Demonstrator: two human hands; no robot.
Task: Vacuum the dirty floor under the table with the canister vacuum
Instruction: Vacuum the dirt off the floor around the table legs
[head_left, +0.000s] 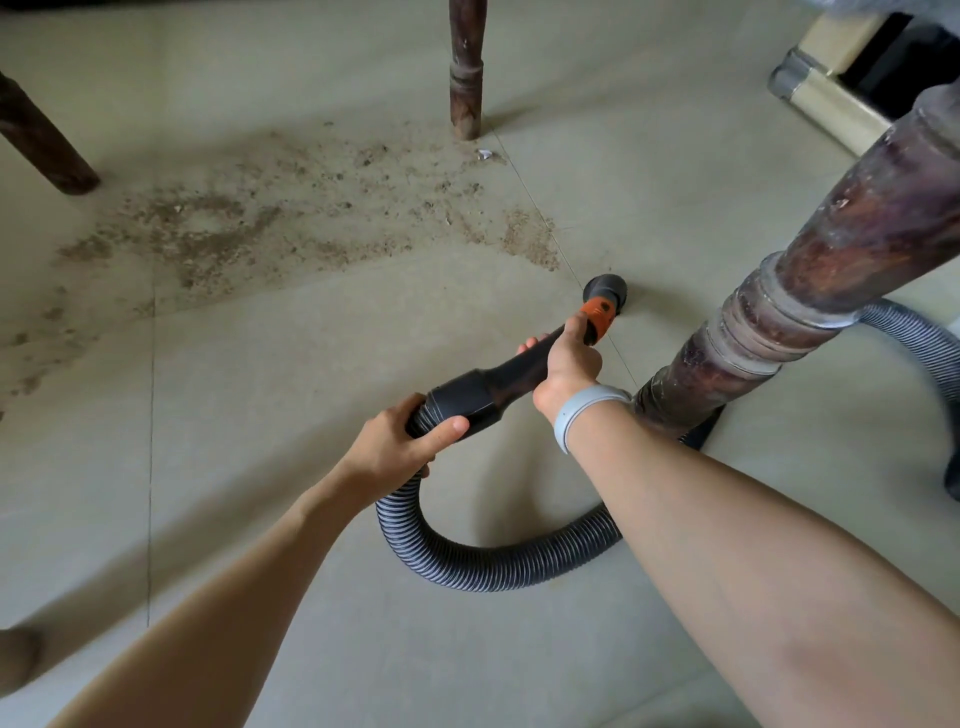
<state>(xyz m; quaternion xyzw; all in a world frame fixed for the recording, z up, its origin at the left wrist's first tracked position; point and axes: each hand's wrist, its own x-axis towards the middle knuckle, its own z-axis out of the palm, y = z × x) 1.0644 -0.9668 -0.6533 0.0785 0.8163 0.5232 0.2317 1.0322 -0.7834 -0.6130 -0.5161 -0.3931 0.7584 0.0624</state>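
Observation:
Brown dirt (291, 218) is spread across the pale tiled floor (322, 353) between the table legs. My right hand (566, 369) grips the black vacuum wand (498, 387) just behind its orange collar (597, 314). The round black nozzle (606, 291) rests on the floor just right of the dirt's near edge. My left hand (400, 441) holds the wand's cuff where the ribbed grey hose (493, 566) joins. The hose loops under my right forearm and runs off behind the near leg. The canister is out of view.
A thick turned wooden table leg (810, 291) stands close on the right of the nozzle. Another leg (466, 73) stands at the far middle, a slanted one (41, 140) at the far left. A small white scrap (484, 154) lies by the far leg. A cream and black object (841, 83) sits far right.

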